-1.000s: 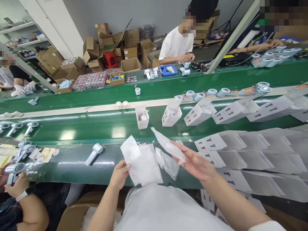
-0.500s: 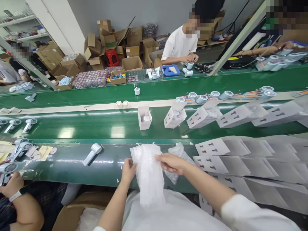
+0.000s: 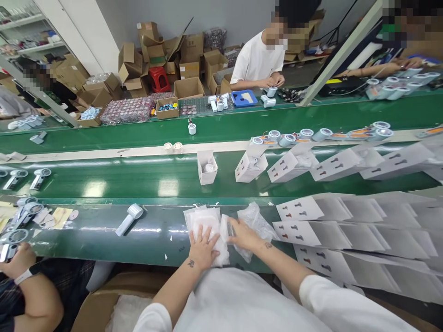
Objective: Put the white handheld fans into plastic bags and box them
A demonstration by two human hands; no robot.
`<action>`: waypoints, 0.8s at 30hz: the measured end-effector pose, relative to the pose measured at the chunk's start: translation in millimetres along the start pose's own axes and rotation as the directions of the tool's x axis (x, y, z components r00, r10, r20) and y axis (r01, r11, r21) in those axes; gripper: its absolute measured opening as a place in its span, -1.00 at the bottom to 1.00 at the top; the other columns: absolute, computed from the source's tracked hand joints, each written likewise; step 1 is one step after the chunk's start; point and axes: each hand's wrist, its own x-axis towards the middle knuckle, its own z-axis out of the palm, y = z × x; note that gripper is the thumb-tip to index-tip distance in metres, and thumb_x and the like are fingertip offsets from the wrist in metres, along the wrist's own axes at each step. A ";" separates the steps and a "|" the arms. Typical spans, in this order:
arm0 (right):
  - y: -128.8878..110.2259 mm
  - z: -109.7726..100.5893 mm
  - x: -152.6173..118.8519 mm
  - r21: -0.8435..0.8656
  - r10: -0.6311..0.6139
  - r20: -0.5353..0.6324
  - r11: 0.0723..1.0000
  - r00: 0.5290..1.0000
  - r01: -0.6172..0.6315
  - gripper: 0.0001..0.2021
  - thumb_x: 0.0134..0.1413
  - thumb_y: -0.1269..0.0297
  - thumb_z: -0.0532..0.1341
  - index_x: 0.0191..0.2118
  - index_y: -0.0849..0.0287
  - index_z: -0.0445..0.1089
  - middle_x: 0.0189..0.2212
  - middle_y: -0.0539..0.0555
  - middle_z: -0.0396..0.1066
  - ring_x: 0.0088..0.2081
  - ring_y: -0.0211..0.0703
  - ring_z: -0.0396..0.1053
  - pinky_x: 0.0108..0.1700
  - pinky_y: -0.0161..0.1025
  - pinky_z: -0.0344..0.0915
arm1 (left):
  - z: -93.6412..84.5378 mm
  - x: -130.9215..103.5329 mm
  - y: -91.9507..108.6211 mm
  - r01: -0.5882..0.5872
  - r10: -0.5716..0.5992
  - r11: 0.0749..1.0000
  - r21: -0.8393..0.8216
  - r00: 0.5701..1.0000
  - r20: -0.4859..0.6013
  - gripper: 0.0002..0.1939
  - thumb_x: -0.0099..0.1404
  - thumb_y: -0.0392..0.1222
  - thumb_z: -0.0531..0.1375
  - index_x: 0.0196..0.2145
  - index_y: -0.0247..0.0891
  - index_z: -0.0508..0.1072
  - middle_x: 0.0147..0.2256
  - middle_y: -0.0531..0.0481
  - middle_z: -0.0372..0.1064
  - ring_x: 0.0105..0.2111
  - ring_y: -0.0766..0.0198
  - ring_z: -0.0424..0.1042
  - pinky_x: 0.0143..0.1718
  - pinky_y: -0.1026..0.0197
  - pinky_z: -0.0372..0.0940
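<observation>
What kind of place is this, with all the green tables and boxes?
It looks like a factory packing line. Long green conveyor belts carry small white handheld gadgets, flat white cartons lie stacked beside them, and several people sit along the belts working.

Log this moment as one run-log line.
left hand: flat on bag stack | right hand: touching stack's right edge | crumpled bag: beside right hand | handheld fan: left, untouched

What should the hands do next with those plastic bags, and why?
Probably peel one bag off the pile. The left hand lies flat on the stacked bags, the right hand touches their edge, and neither hand holds a bag.
</observation>
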 end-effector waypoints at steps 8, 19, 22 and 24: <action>7.6 -13.8 -16.8 0.125 -0.025 -0.092 0.991 0.995 0.036 -0.95 0.08 0.34 0.08 -0.37 0.15 0.27 -0.41 0.01 0.33 -0.33 -0.16 0.29 -0.25 -0.25 0.18 | -27.9 -11.3 11.7 -0.059 -0.023 0.968 -0.243 0.947 -0.322 -0.61 0.29 -0.05 0.10 0.05 -0.13 0.36 0.08 -0.18 0.28 0.17 -0.10 0.09 0.15 -0.28 -0.06; -46.9 21.2 -21.2 0.469 -0.059 -0.447 0.834 0.892 0.290 -0.81 0.13 0.21 0.08 -0.24 0.16 0.35 -0.33 0.09 0.24 -0.30 -0.10 0.28 -0.17 -0.13 0.29 | -78.3 26.7 6.9 0.066 -0.551 0.440 -0.895 0.808 -0.211 -0.69 0.23 0.00 0.11 -0.22 -0.29 0.39 -0.40 -0.05 0.42 -0.39 0.21 0.40 -0.31 0.19 0.29; -37.5 52.2 -15.3 0.372 -0.175 -0.308 0.883 0.935 0.287 -0.71 0.07 0.34 0.12 -0.05 0.17 0.35 -0.22 0.14 0.19 -0.22 -0.07 0.31 -0.06 -0.08 0.31 | -81.3 32.7 -16.2 0.076 -0.567 0.553 -0.830 0.765 -0.307 -0.68 0.17 -0.12 0.18 -0.12 -0.28 0.37 -0.22 -0.14 0.42 -0.14 0.08 0.37 -0.06 0.04 0.21; -31.6 63.5 -13.5 0.311 -0.193 -0.217 0.916 0.957 0.255 -0.60 -0.01 0.44 0.16 0.02 0.15 0.32 -0.13 0.16 0.17 -0.14 -0.03 0.32 0.00 -0.04 0.29 | -73.5 25.1 -21.2 0.033 -0.409 0.769 -0.639 0.794 -0.450 -0.68 0.20 -0.17 0.16 -0.07 -0.25 0.38 -0.05 -0.22 0.35 0.04 0.00 0.26 0.09 -0.06 0.08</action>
